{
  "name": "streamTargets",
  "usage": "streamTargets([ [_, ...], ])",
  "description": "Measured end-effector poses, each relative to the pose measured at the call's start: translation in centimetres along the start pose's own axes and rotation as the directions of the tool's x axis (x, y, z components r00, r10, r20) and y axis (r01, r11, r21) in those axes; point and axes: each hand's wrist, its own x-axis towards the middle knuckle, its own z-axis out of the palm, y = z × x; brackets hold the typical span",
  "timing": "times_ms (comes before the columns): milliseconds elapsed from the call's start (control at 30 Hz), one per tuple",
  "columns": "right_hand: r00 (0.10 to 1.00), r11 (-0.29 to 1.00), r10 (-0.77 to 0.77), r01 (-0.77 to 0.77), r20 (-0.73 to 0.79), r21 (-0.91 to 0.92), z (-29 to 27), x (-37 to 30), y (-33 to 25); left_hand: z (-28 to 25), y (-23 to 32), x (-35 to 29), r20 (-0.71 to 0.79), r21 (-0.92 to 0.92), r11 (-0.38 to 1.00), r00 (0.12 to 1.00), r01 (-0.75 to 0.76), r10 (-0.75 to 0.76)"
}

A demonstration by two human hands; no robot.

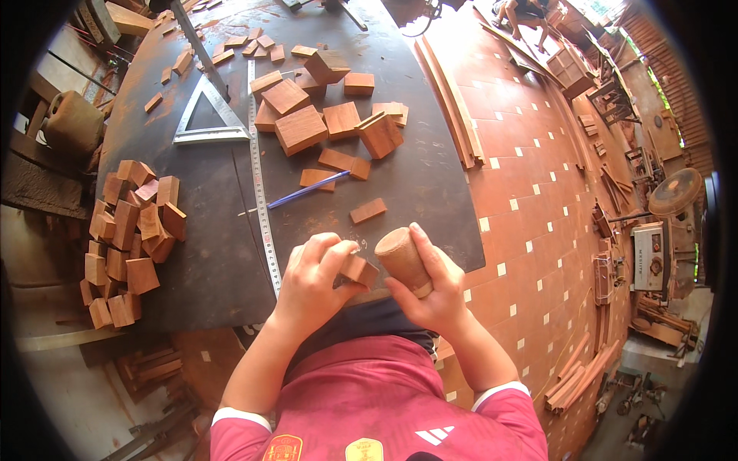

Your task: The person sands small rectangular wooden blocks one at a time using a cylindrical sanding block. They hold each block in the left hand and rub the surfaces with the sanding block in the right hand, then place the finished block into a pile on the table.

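Note:
In my left hand (315, 273) I grip a small reddish-brown wooden block (359, 270), its end facing right, near the table's front edge. My right hand (437, 286) is wrapped round a light-brown cylinder (405, 261) with a rough, flat top; whether it is solid wood or covered is unclear. The block and the cylinder are close together but apart. Just beyond them a single flat block (368, 211) lies on the dark tabletop (400, 188). A blue pen (307, 189) rests slantwise across a thin block (317, 180).
Wooden blocks (301, 129) crowd the table's middle; another pile (127, 238) sits at the left edge. A metal triangle square (207, 115) lies beside a long ruler strip (261, 184). Long boards (450, 100) lean along the right. Farther off, a person (523, 15) sits near the tiled floor (530, 253).

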Motion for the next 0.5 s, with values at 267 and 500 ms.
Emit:
streamTargets([
  [267, 0.997, 0.997, 0.074, -0.074, 0.014, 0.032, 0.4, -1.1, 1.1, -0.2, -0.7, 0.0, 0.095, -0.171, 0.985, 0.995, 0.011, 0.005],
  [500, 0.998, 0.999, 0.051, -0.051, -0.044, 0.011, 1.7, -4.9, -0.2, 0.2, -0.4, 0.4, 0.077, -0.128, 0.992, 0.997, 0.001, 0.008],
])
